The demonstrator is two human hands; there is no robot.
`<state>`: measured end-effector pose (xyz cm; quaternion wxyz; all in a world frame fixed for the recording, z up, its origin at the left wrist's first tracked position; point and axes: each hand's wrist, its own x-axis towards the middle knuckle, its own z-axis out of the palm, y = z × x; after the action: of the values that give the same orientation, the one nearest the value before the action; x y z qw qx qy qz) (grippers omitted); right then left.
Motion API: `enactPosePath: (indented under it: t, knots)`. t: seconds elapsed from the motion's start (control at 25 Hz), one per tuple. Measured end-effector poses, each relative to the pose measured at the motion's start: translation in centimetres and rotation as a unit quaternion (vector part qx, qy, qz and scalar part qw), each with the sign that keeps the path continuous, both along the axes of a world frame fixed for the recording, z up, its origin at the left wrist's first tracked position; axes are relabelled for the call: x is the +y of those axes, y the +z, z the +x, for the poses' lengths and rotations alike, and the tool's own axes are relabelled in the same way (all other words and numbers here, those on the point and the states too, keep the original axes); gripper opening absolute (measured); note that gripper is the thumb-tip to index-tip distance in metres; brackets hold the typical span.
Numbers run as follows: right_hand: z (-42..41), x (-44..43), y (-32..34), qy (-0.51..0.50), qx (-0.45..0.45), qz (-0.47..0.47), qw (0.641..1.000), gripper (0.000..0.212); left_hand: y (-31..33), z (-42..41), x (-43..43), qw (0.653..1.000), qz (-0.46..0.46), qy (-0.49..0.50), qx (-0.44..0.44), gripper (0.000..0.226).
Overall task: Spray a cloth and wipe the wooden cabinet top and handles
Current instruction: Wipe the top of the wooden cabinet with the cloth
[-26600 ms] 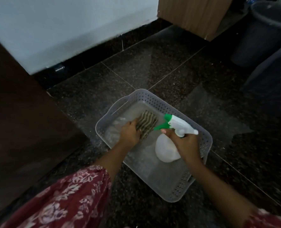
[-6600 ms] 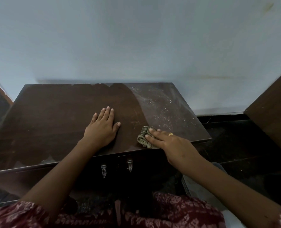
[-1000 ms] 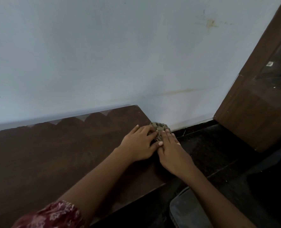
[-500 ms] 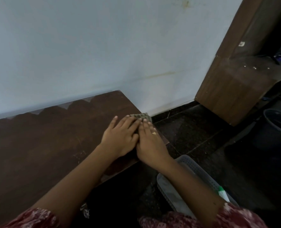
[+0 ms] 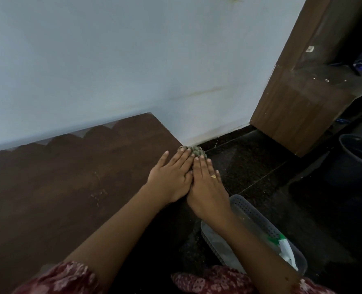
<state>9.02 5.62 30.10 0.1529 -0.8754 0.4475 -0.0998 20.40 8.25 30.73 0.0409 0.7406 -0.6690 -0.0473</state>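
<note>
**Both hands flat on the cloth at the cabinet's right edge**

Nearest me, below the right wrist, I see the perforated basket (image 5: 258,217) on the dark floor (image 5: 260,166), with the spray bottle (image 5: 284,247) lying in it. Ahead of that, my left hand (image 5: 171,177) and right hand (image 5: 207,183) lie side by side, touching, fingers stretched flat and gripping nothing. The cloth (image 5: 194,150) is bunched under and just past the fingertips, at the right edge of the cabinet top (image 5: 59,177); the right hand partly overhangs that edge. Left of the fingers the wooden top is bare and open. Beyond the fingertips stands the wall (image 5: 133,60); far right, a wooden panel (image 5: 298,111) and a dark bin (image 5: 358,158). Compared with half a second ago, both hands sit much the same, and a little more of the cloth shows past the fingertips
</note>
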Motion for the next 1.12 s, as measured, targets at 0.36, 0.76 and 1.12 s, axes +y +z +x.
enactPosePath:
  t: [0.36,0.76,1.12]
  knots:
    - [6.3,-5.2,0.7,0.103,0.045,-0.003,0.994,0.063,1.0,5.4,-3.6,0.993,0.07,0.089,-0.021,0.055]
    - [18.9,-13.2,-0.1,0.166,0.042,-0.044,0.984,0.055,0.7,16.4,-9.1,0.983,0.041,0.175,0.036,0.054]
    - [23.9,-8.0,-0.3,0.26,0.018,-0.06,0.964,0.054,0.0,20.6,-2.6,0.965,0.028,0.257,0.046,0.055]
